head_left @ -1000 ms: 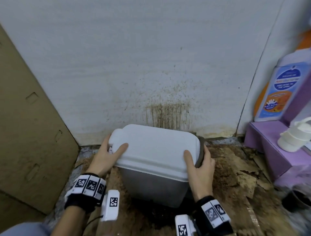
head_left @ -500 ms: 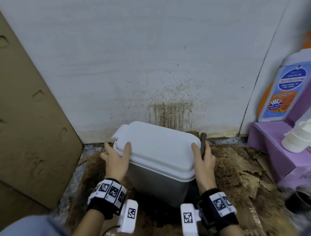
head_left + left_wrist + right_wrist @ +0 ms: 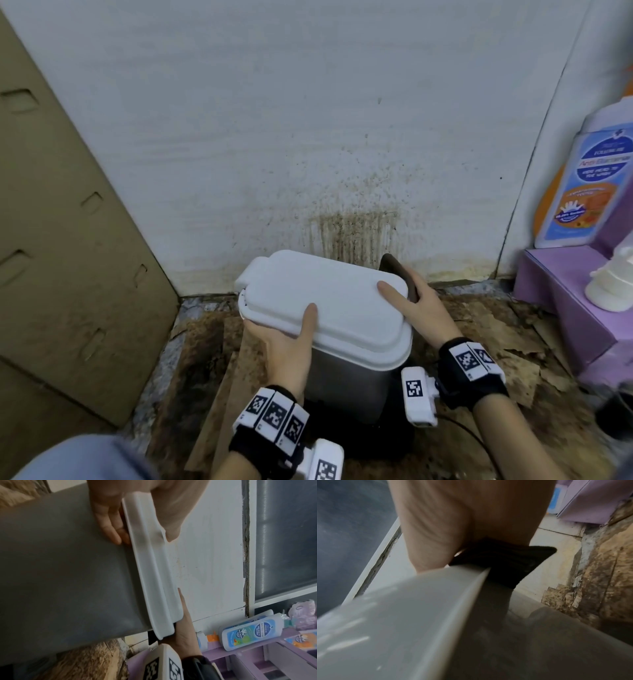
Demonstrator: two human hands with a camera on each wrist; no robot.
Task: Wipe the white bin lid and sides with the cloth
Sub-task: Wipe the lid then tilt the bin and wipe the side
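The bin stands on the floor against the wall, with a white lid [image 3: 325, 308] over a grey body [image 3: 346, 380]. My left hand [image 3: 291, 339] grips the lid's near long edge. In the left wrist view its thumb lies on the lid [image 3: 154, 581] and its fingers [image 3: 111, 524] tuck under the rim against the grey side [image 3: 68, 574]. My right hand [image 3: 412, 303] holds the lid's right end, thumb on top. A dark cloth [image 3: 394, 270] is trapped between its palm and the rim. In the right wrist view the cloth [image 3: 505, 563] sticks out past the lid edge [image 3: 419, 615].
A brown cardboard panel [image 3: 68, 240] leans at the left. The wall [image 3: 352, 233] behind the bin is stained brown. At the right a purple shelf [image 3: 565, 308] carries a soap bottle [image 3: 582, 188] and a white cap [image 3: 609, 284]. Torn, dirty cardboard [image 3: 496, 342] covers the floor.
The bin has turned, its right end swinging toward the wall. My left hand slid from the lid's left end to its near long edge. My right hand went back with the cloth.
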